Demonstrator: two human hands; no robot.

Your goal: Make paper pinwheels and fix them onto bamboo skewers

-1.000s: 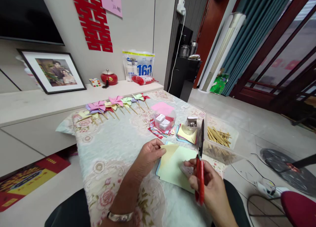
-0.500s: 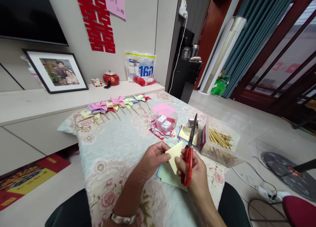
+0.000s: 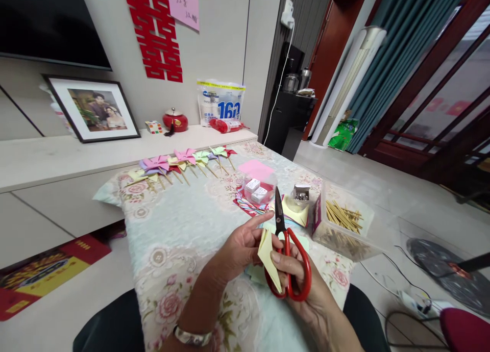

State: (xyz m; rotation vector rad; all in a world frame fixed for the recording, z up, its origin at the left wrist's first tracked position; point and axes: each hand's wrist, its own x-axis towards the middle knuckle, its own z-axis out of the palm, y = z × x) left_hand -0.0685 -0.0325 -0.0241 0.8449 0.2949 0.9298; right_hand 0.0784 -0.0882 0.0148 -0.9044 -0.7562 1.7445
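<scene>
A folded piece of pale yellow paper (image 3: 269, 260) is between my two hands, its long edge slanting down to the right. My left hand (image 3: 243, 245) pinches it from the left side. With the thumb of my right hand (image 3: 296, 268) pressed on the paper, the same hand also holds red-handled scissors (image 3: 302, 278), their dark blades together and pointing up and away. Beneath my hands lies a stack of pale green paper (image 3: 258, 274), partly covered by them.
Several paper pinwheels (image 3: 186, 158) lie along the table's far left edge. Beyond my hands are a clear tub with small white boxes (image 3: 257, 190), a small container of metal pieces (image 3: 301, 195) and yellow sheets (image 3: 296, 217). A clear bin (image 3: 344, 242) of sticks stands at right.
The paper has turned from showing its broad triangular face to a narrower, edge-on view. The scissors have swung, so both red handle loops now show and the blades lean left.
</scene>
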